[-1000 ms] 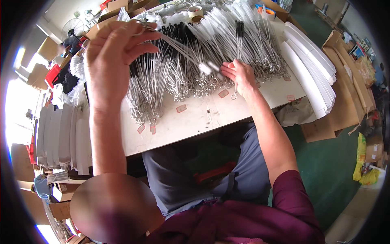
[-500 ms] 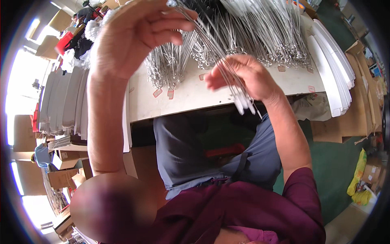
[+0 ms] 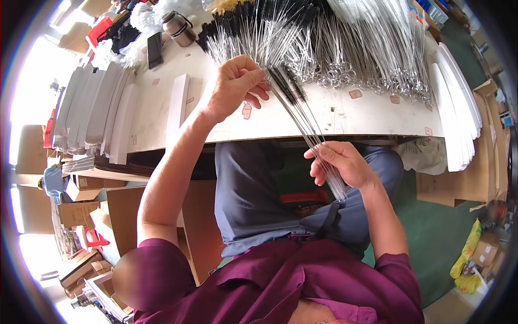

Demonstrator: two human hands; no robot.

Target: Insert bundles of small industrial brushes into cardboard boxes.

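My left hand (image 3: 236, 86) is raised over the white table (image 3: 345, 116) and pinches the upper part of a thin bundle of long wire brushes (image 3: 302, 116) with black bristle tips. My right hand (image 3: 341, 163) sits lower, in front of the table edge above my lap, and closes around the bundle's lower wire ends. The bundle slants from upper left to lower right between the two hands. Behind them, several more wire brushes (image 3: 356, 48) lie spread across the table top.
Stacks of white flat card strips lie at the table's left (image 3: 91, 108) and right (image 3: 458, 108) ends. A black phone (image 3: 155, 49) and a metal flask (image 3: 179, 28) stand at the far left. Cardboard boxes (image 3: 81, 210) crowd the floor on the left, a green floor on the right.
My right hand has dropped from the table's brush pile toward my lap with a bundle of brushes. The left hand has come down and taken hold of the bundle's upper part.
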